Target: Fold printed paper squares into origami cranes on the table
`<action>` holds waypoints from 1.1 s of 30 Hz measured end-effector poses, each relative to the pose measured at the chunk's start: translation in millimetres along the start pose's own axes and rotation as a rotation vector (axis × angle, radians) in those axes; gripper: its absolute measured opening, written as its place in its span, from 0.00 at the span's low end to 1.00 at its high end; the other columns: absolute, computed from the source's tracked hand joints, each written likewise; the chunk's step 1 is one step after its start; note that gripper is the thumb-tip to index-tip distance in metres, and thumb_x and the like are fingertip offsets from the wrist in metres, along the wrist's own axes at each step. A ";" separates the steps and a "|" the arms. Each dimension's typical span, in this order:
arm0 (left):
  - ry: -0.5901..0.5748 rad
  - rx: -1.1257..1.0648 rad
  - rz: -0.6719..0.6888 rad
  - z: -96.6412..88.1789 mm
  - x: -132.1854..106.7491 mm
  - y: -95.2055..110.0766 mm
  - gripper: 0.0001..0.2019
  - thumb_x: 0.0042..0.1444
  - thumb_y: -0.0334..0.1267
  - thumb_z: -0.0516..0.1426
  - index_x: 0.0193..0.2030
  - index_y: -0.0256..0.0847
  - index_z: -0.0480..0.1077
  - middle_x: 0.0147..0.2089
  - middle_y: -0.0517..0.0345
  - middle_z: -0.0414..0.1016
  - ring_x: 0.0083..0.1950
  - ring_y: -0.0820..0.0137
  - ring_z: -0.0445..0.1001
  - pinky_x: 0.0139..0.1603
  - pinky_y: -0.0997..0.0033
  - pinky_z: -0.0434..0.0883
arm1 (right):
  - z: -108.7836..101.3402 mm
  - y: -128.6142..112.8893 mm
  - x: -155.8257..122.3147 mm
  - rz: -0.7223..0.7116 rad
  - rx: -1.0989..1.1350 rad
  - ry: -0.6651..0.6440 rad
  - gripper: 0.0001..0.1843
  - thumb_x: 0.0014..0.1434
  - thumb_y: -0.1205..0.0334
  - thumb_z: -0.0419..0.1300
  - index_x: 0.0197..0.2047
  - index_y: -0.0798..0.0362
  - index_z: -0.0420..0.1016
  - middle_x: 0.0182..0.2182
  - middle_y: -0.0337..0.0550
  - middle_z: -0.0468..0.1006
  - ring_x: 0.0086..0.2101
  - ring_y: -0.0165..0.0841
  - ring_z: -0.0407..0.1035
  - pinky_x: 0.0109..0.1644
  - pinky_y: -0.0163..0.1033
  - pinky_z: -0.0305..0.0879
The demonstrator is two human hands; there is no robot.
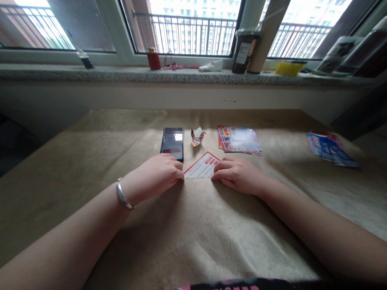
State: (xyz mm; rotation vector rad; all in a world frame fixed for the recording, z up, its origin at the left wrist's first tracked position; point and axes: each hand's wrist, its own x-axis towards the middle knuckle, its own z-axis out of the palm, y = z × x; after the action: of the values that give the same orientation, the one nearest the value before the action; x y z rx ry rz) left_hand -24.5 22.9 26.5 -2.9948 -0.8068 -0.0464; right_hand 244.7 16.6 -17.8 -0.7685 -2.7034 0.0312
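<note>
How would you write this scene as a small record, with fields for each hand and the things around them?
centre: triangular red-edged paper on the table
left hand: touching the paper's left corner; bracelet above it
right hand: touching the paper's right corner
beyond left hand: phone, screen up; contact with the hand unclear
beyond paper: small folded paper figure
right of figure: pile of printed sheets
far right: second pile, spread out
background: windowsill

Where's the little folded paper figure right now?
In the head view, the folded paper figure sits near the middle of the table, between the phone on its left and the leaflet stack on its right, beyond the red-edged paper.
</note>
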 end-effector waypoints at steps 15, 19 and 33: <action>-0.048 -0.016 -0.032 -3.2 -5.3 -6.2 0.12 0.52 0.25 0.54 0.29 0.44 0.76 0.30 0.61 0.76 0.35 0.70 0.71 0.38 0.71 0.65 | -0.1 0.2 -1.3 -0.003 0.014 -0.002 0.14 0.61 0.67 0.51 0.38 0.50 0.78 0.36 0.43 0.77 0.35 0.32 0.66 0.38 0.37 0.62; -0.086 -0.008 -0.045 -4.8 -8.0 -10.2 0.13 0.51 0.24 0.54 0.29 0.45 0.76 0.30 0.62 0.76 0.35 0.70 0.71 0.39 0.71 0.65 | 0.7 0.8 -2.5 0.001 0.020 -0.004 0.13 0.61 0.67 0.51 0.39 0.49 0.78 0.36 0.43 0.77 0.36 0.32 0.66 0.38 0.37 0.62; -0.074 -0.018 -0.019 -1.9 -2.5 -0.6 0.11 0.58 0.29 0.52 0.37 0.45 0.75 0.35 0.60 0.75 0.36 0.71 0.72 0.38 0.72 0.64 | -0.4 -0.6 -0.8 -0.004 -0.005 -0.004 0.13 0.61 0.67 0.51 0.39 0.50 0.77 0.37 0.43 0.77 0.36 0.33 0.65 0.38 0.37 0.62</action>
State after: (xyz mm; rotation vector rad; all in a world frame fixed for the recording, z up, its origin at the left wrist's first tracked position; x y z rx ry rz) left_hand -27.0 22.1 28.3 -3.0220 -0.8468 0.0565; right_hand 245.2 15.7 -17.7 -0.7646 -2.7099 0.0249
